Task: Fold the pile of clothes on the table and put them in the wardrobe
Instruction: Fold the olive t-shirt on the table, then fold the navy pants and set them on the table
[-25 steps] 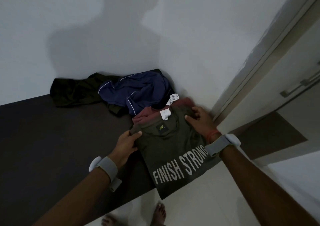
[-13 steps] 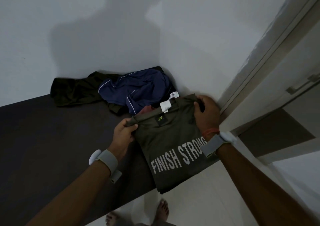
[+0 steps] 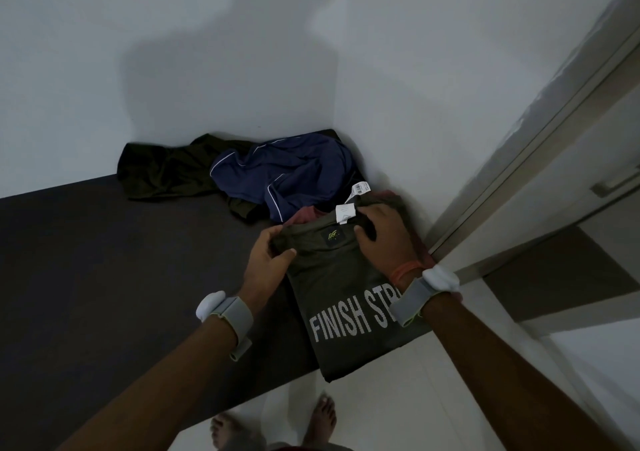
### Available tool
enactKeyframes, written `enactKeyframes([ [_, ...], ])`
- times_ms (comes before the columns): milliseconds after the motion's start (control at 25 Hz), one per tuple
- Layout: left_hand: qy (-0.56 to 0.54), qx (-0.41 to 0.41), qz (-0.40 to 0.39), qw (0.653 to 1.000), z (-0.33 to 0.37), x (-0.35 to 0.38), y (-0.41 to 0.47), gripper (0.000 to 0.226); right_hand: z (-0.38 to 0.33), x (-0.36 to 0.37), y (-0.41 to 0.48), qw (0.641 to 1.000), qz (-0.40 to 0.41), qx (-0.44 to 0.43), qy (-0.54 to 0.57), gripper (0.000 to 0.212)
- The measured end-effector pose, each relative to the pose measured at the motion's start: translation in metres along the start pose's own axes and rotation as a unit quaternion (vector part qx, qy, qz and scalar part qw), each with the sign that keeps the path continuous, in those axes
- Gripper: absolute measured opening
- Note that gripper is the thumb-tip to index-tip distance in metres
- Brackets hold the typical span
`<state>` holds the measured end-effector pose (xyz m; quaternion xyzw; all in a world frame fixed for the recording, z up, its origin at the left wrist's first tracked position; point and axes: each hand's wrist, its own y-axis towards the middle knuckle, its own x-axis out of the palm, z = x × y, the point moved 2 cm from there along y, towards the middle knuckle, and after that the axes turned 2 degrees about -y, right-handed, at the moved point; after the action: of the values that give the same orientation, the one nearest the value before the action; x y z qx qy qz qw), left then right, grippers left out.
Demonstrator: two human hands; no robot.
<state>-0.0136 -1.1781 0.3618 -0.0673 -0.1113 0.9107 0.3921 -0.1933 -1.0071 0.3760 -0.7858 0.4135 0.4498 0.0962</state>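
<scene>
The left hand (image 3: pixel 268 258) is pinching a top corner of the green shirt (image 3: pixel 346 288), and the right hand (image 3: pixel 384 239) is gripping its top edge. The shirt is lying at the table's (image 3: pixel 104 260) near corner with its bottom hanging off, so it might slide down or come unfolded. Its long side is running from the person toward the wall, with the collar pointing away.

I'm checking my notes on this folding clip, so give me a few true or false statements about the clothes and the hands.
1. The left hand and the right hand both grip the olive T-shirt near its collar. True.
2. The T-shirt's lettering starts with START. False: it starts with FINISH.
3. The navy garment lies folded on the floor. False: it lies crumpled on the table by the wall corner.
4. The T-shirt's lower end hangs past the table edge. True.
</scene>
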Motion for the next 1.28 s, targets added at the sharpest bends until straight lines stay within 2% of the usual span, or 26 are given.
enactKeyframes([
  [120, 0.029, 0.002, -0.016, 0.999, 0.002, 0.0, -0.001, 0.052, 0.005, 0.014, 0.002, 0.991, -0.103, 0.028, -0.083, 0.059],
  [200, 0.019, 0.0, -0.006, 1.0, 0.003, -0.006, 0.0, 0.055, 0.002, 0.019, 0.006, 0.984, -0.123, 0.039, -0.119, 0.061],
  [320, 0.011, 0.007, 0.005, 1.0, 0.005, -0.016, 0.003, 0.055, -0.011, 0.018, 0.012, 0.997, -0.03, 0.024, -0.067, 0.053],
  [400, 0.023, 0.011, 0.018, 1.0, 0.007, -0.025, 0.005, 0.052, -0.021, 0.018, 0.019, 0.999, 0.02, -0.01, -0.04, 0.039],
  [480, 0.027, 0.006, 0.028, 0.999, 0.009, -0.033, 0.007, 0.051, -0.03, 0.022, 0.025, 0.999, 0.016, -0.025, -0.035, 0.03],
  [560, 0.024, -0.001, 0.035, 0.999, 0.009, -0.045, 0.011, 0.051, -0.041, 0.029, 0.032, 0.999, -0.005, -0.03, -0.031, 0.03],
  [760, 0.017, -0.024, 0.045, 0.999, 0.008, -0.077, 0.028, 0.049, -0.069, 0.056, 0.05, 0.999, 0.013, -0.049, -0.013, 0.032],
  [880, 0.012, -0.03, 0.044, 0.998, 0.012, -0.093, 0.042, 0.048, -0.09, 0.08, 0.066, 0.996, -0.018, -0.05, -0.068, 0.039],
  [960, 0.012, -0.032, 0.034, 0.999, 0.018, -0.1, 0.05, 0.047, -0.104, 0.097, 0.074, 0.988, -0.077, -0.037, -0.128, 0.051],
  [1080, 0.013, -0.031, 0.024, 0.999, 0.019, -0.115, 0.063, 0.043, -0.12, 0.124, 0.083, 0.972, -0.139, 0.052, -0.181, 0.068],
  [1120, 0.015, -0.03, 0.023, 0.999, 0.019, -0.121, 0.067, 0.042, -0.123, 0.132, 0.084, 0.966, -0.147, 0.08, -0.197, 0.067],
  [1200, 0.027, -0.034, 0.022, 0.999, 0.017, -0.135, 0.072, 0.039, -0.128, 0.145, 0.088, 0.959, -0.144, 0.107, -0.22, 0.048],
  [1280, 0.049, -0.039, 0.014, 0.998, 0.014, -0.148, 0.074, 0.039, -0.133, 0.15, 0.091, 0.97, -0.118, 0.119, -0.177, 0.029],
])
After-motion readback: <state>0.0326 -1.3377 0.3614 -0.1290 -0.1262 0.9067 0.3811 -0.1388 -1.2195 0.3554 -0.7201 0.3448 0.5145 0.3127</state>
